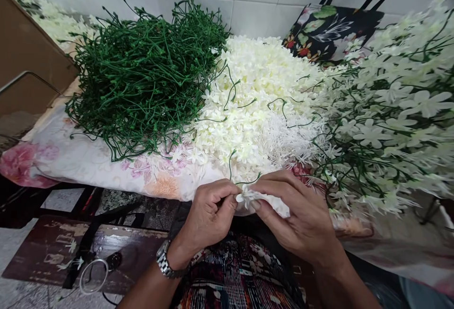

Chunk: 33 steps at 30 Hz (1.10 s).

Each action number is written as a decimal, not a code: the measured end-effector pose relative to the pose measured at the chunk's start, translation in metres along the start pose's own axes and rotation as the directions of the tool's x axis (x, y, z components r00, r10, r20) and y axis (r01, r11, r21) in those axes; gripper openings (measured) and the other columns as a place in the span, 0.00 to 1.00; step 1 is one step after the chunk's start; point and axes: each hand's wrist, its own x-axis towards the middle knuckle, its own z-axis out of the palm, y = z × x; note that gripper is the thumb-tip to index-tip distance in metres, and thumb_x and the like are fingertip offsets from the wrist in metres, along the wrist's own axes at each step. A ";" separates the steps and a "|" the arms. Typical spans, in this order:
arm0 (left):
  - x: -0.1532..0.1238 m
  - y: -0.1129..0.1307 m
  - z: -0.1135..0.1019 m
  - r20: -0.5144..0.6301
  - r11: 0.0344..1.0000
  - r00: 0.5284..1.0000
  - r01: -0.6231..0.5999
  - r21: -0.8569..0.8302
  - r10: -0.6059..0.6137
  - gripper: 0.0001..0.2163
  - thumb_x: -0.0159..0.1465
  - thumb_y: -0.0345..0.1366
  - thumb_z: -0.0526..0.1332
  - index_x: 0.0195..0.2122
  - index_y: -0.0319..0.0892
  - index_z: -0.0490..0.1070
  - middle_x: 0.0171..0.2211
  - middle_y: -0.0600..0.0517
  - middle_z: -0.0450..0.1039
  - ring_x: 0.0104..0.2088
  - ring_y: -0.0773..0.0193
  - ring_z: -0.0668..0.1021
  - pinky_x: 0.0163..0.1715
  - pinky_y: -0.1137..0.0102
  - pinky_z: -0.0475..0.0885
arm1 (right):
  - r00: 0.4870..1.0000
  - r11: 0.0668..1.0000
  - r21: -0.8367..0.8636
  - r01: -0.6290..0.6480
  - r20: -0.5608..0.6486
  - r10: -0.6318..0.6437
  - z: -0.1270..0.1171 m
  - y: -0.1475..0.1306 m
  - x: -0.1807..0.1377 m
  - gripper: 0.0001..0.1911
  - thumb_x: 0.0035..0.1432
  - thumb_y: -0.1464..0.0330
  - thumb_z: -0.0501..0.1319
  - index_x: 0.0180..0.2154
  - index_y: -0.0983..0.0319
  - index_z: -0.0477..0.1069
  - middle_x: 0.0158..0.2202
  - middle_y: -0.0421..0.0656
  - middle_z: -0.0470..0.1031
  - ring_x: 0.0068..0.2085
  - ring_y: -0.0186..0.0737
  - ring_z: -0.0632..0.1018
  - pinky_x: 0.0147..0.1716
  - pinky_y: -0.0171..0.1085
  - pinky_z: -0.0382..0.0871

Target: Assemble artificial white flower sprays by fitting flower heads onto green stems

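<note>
Just in front of my body, over the table's near edge, my two hands meet. My left hand (216, 209), with a metal watch on its wrist, is closed in a pinch at a thin green plastic stem (231, 164) whose curved ends stick up past the fingertips. White artificial flower petals (245, 197) sit between the thumb and fingers of my right hand (296, 214), and more white petals show under its palm. Fingers hide where stem and petals meet. A heap of loose white flower heads (248, 96) lies right beyond my hands.
A large tangle of green stems (142, 72) is piled on the left of the flowered tablecloth (81, 157). Assembled white flower sprays (390, 124) rise at the right. A black floral bag (333, 30) stands by the tiled wall. At lower left is a brown wooden bench (39, 247).
</note>
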 end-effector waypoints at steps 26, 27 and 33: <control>-0.004 -0.006 0.010 -0.112 0.976 0.989 -0.068 0.209 0.093 0.09 0.58 0.24 0.52 0.25 0.39 0.68 0.18 0.55 0.65 0.20 0.70 0.67 0.20 0.76 0.62 | 0.998 0.980 -0.196 0.020 -0.050 -0.031 0.016 0.006 -0.006 0.07 0.57 0.77 0.57 0.38 0.61 0.65 0.30 0.42 0.70 0.32 0.36 0.73 0.30 0.34 0.70; -0.004 -0.005 0.011 -0.111 0.974 0.989 -0.070 0.216 0.096 0.10 0.58 0.24 0.52 0.24 0.39 0.68 0.18 0.56 0.64 0.19 0.70 0.66 0.20 0.76 0.62 | 0.998 0.980 -0.197 0.014 -0.061 -0.027 0.016 0.006 -0.006 0.08 0.57 0.77 0.57 0.39 0.61 0.64 0.31 0.42 0.71 0.32 0.36 0.73 0.30 0.34 0.70; -0.004 -0.005 0.011 -0.124 0.973 0.988 -0.067 0.222 0.096 0.10 0.58 0.24 0.52 0.23 0.40 0.68 0.18 0.56 0.62 0.19 0.70 0.65 0.20 0.76 0.60 | 0.996 0.983 -0.184 -0.009 -0.084 -0.007 0.015 0.005 -0.008 0.08 0.56 0.76 0.58 0.39 0.61 0.63 0.31 0.43 0.71 0.33 0.37 0.74 0.30 0.35 0.70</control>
